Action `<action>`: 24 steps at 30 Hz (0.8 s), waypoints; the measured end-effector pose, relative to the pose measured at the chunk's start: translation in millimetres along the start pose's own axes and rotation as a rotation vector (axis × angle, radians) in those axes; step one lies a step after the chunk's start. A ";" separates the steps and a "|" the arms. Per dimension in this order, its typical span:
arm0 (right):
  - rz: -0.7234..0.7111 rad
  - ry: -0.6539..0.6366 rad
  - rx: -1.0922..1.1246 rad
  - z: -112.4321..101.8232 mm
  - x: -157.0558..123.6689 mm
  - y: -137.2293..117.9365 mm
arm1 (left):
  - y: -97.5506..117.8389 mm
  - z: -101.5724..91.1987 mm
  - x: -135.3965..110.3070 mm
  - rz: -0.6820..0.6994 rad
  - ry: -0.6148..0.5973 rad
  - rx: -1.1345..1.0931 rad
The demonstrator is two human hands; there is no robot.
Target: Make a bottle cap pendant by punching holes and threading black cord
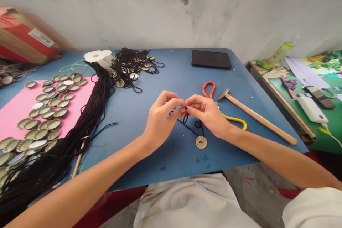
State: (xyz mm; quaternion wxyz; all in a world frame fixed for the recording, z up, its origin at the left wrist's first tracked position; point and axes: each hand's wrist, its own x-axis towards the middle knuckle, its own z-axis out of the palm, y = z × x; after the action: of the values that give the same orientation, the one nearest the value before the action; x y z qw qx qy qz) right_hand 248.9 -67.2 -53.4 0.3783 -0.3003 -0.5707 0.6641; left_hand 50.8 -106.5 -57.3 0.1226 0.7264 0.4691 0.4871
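My left hand (161, 117) and my right hand (207, 112) meet fingertip to fingertip above the blue table (176, 74). Both pinch a thin black cord (191, 126) that loops down to a flattened bottle cap (201, 142) lying on the table just below my right wrist. The fingers of both hands are curled and pressed on the cord. What lies between the fingertips is too small to make out.
A thick bundle of black cords (80, 124) runs down the left side beside a pink sheet (16, 108) covered with several bottle caps. A heap of corded caps (132, 66), a white spool (97, 57), orange-handled scissors (210, 91), a hammer (256, 117) and a black tablet (211, 59) lie around.
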 end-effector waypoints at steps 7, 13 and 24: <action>-0.043 -0.025 0.019 0.4 2.3 2.9 | 1.1 -0.5 4.0 -0.063 -0.014 -0.078; -0.056 -0.025 -0.053 -2.7 4.2 5.6 | 3.0 -2.5 6.7 -0.242 -0.105 -0.147; -0.190 0.017 -0.395 -3.9 -4.3 -1.6 | 3.6 2.1 4.0 -0.319 -0.107 -0.255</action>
State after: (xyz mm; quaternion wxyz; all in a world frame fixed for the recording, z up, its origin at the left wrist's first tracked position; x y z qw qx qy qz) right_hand 254.8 -68.7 -52.6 0.3778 -0.3190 -0.7121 0.4985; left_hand 55.0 -104.6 -53.7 0.3137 0.6465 0.5056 0.4776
